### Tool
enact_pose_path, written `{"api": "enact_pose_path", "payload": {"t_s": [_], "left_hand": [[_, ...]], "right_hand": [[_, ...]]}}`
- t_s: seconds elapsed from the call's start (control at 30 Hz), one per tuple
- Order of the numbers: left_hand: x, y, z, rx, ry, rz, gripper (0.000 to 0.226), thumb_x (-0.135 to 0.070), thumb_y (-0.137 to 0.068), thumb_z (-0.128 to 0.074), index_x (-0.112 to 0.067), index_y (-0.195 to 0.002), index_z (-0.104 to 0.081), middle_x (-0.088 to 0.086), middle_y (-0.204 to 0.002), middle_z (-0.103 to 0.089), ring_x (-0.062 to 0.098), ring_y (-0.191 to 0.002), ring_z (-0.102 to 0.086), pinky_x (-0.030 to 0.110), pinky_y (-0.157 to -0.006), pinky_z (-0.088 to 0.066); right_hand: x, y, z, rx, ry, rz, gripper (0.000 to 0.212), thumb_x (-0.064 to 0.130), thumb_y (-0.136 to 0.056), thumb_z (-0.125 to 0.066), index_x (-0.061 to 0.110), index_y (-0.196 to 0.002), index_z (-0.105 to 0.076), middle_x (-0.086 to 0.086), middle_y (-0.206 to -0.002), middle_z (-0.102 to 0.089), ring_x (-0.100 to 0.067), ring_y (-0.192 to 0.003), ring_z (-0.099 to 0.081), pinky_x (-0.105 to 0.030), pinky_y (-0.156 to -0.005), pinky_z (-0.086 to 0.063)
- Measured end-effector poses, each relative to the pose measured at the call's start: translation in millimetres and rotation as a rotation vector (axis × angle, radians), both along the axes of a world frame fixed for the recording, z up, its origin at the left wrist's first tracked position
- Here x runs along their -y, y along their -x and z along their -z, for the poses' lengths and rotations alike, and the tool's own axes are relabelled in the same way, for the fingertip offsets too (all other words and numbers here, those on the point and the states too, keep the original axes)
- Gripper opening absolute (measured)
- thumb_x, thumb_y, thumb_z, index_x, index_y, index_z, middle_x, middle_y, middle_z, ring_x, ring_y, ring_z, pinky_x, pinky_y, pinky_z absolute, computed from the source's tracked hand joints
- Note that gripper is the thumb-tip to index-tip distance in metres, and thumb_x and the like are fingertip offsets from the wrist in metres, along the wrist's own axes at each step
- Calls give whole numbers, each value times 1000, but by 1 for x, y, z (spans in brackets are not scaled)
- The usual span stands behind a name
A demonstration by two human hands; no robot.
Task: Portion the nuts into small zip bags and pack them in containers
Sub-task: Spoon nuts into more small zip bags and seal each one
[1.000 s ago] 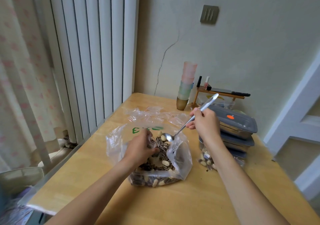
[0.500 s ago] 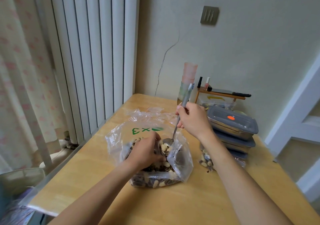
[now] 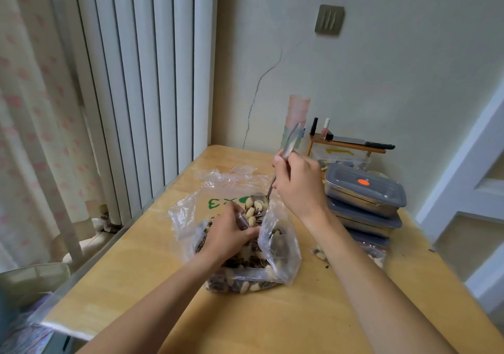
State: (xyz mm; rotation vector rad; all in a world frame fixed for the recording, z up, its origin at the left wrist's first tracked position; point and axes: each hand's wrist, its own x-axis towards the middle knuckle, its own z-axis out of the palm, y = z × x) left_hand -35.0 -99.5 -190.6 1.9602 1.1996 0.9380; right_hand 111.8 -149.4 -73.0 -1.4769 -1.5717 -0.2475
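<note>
A large clear plastic bag (image 3: 281,247) of mixed peanuts and sunflower seeds (image 3: 245,285) lies open on the wooden table (image 3: 131,271). My left hand (image 3: 229,233) is inside its mouth, fingers curled round what looks like a small zip bag (image 3: 242,220), mostly hidden. My right hand (image 3: 297,187) grips a metal spoon (image 3: 290,140) held steeply, handle up. Its bowl, heaped with peanuts (image 3: 255,207), hangs just above my left hand.
Three grey-lidded metal containers (image 3: 365,192) are stacked at the right, with a filled small bag (image 3: 377,256) in front. Empty clear bags (image 3: 240,171) lie behind the big bag. Stacked cups (image 3: 298,110) and a small wooden shelf (image 3: 346,145) stand by the wall.
My right hand has swung the spoon from slanted to nearly upright, dipped it in and lifted a heap of peanuts. My left hand stayed in the bag's mouth.
</note>
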Motion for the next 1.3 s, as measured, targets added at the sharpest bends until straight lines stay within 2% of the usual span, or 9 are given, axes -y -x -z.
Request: {"api": "enact_pose_path", "payload": {"t_s": [0.1, 0.27, 0.4, 0.57, 0.77, 0.93, 1.03, 1.13, 1.3], "left_hand": [[-1, -1, 0, 22, 33, -29, 55, -38, -79, -85, -18, -112, -46, -4, -87, -67, 13, -79, -64, 34, -69, -52], [-1, -1, 0, 91, 59, -42, 56, -36, -77, -87, -17, -111, -47, -5, -87, -66, 6, -73, -61, 25, -61, -45], [-1, -1, 0, 129, 89, -39, 50, -30, -81, -84, -14, -112, -48, -3, -88, -65, 7, -71, -60, 25, -60, -44], [-2, -1, 0, 156, 96, -34, 57, -41, -76, -87, -17, -109, -48, -2, -85, -66, 8, -70, -58, 23, -59, -39], [-2, -1, 0, 164, 87, -27, 53, -39, -80, -84, -16, -114, -50, -4, -92, -68, 7, -76, -63, 20, -61, -42], [-4, 0, 1, 202, 76, -37, 55, -43, -78, -84, -17, -113, -51, -3, -92, -69, 10, -78, -66, 22, -62, -48], [-3, 1, 0, 270, 67, -53, 52, -41, -79, -84, -20, -113, -51, -7, -92, -70, 2, -76, -67, 13, -61, -47], [-2, 2, -1, 319, 56, -37, 54, -43, -76, -86, -20, -111, -50, -9, -97, -70, -5, -76, -66, 13, -62, -49], [-5, 3, 6, 291, 54, -16, 55, -43, -74, -87, -20, -109, -51, -8, -98, -69, -2, -78, -65, 14, -64, -49]], "right_hand": [[3, 4, 0, 57, -51, -63, 27, 16, -105, -49, 6, -86, -64, -2, -82, -61, -22, -70, -66, -35, -71, -48], [5, 9, -1, 123, -61, -155, 22, 13, -105, -50, 6, -86, -61, -2, -79, -57, -20, -67, -58, -35, -69, -46], [7, 9, -4, 164, -131, -172, 19, 10, -105, -53, 4, -91, -64, -2, -80, -58, -17, -67, -57, -26, -65, -42], [10, 8, -6, 204, -122, -263, 13, 7, -102, -59, 5, -91, -67, 4, -78, -56, -11, -65, -56, -22, -66, -45], [7, 9, -1, 160, -172, -223, 19, 11, -104, -54, 3, -95, -67, -5, -85, -62, -21, -67, -65, -30, -64, -48], [7, 9, 0, 131, -202, -218, 24, 14, -105, -52, 1, -93, -68, -6, -85, -64, -22, -66, -67, -34, -64, -51], [8, 7, -1, 101, -289, -159, 22, 9, -104, -54, -2, -92, -69, -7, -83, -66, -22, -65, -68, -33, -62, -51], [9, 6, -1, 112, -320, -164, 20, 7, -103, -56, -3, -93, -70, -8, -80, -67, -22, -65, -68, -35, -62, -52], [8, 4, 3, 118, -176, -286, 16, 8, -105, -57, 1, -96, -69, -6, -87, -65, -16, -66, -68, -38, -62, -55]]}}
